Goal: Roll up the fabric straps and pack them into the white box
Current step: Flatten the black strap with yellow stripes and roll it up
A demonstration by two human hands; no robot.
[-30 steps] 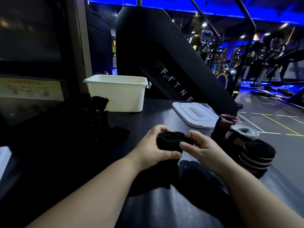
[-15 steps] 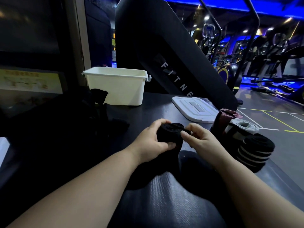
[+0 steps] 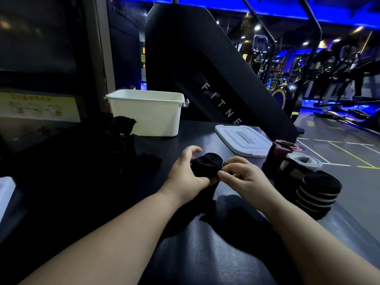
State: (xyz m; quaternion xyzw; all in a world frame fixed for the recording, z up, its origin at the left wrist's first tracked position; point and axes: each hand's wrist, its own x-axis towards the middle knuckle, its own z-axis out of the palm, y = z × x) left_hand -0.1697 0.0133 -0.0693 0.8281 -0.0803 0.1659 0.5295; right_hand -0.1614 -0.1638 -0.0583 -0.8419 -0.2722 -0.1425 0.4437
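On the far left, a dark heap of loose straps (image 3: pixel 115 145) lies on the black table (image 3: pixel 205 254). It is so dark there that I cannot tell how many are left. Just behind the heap stands the white box (image 3: pixel 148 116), open at the top and well apart from the hands. The left hand (image 3: pixel 185 171) has its fingers curled round a black strap roll (image 3: pixel 206 165), held just above the table. The right hand (image 3: pixel 244 177) pinches the roll's near edge with thumb and first finger. Its other fingers are bent and hold nothing. The roll looks loose and a bit squashed, so if either hand lets go too soon it may spring open. Then the rolling would have to start again. A dark tail seems to hang under the roll, and that could catch on something. To the right lie the white lid (image 3: pixel 244 140) and the finished rolls (image 3: pixel 318 190), close to the table's edge. A bump from the right arm might knock one off.
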